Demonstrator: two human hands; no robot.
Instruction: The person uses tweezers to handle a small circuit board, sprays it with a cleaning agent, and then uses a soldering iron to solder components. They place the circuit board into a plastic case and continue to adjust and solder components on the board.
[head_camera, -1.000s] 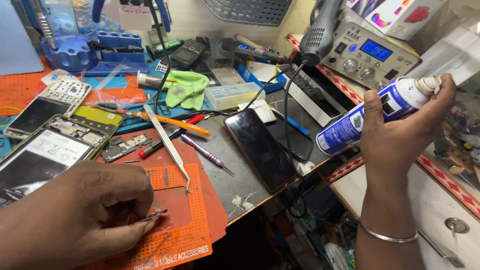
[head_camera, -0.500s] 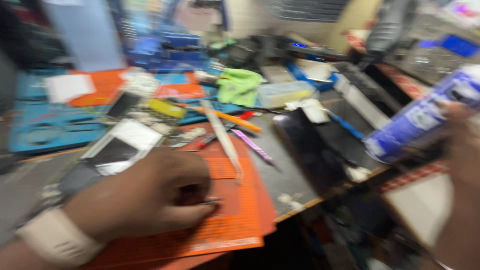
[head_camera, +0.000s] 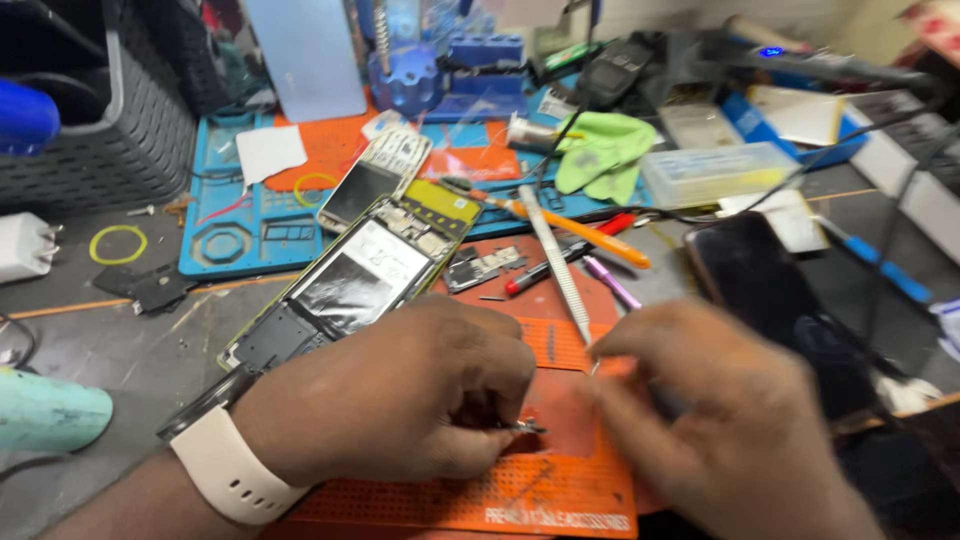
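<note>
left hand (head_camera: 400, 400) pinches a tiny metal part (head_camera: 527, 427) pointing right at the right hand (head_camera: 720, 420), whose blurred grip I can't tell

One view only, from a camera on the person's head, looking steeply down and forward over a cluttered repair bench. It sits close: the left hand (head_camera: 400, 400) and right hand (head_camera: 730, 430) fill the lower half of the frame, over the orange mat (head_camera: 560, 490). The opened phone (head_camera: 350, 280) lies just beyond at centre; the blue mat (head_camera: 250, 230) and grey basket (head_camera: 110, 140) run toward the far, blurred edge
</note>
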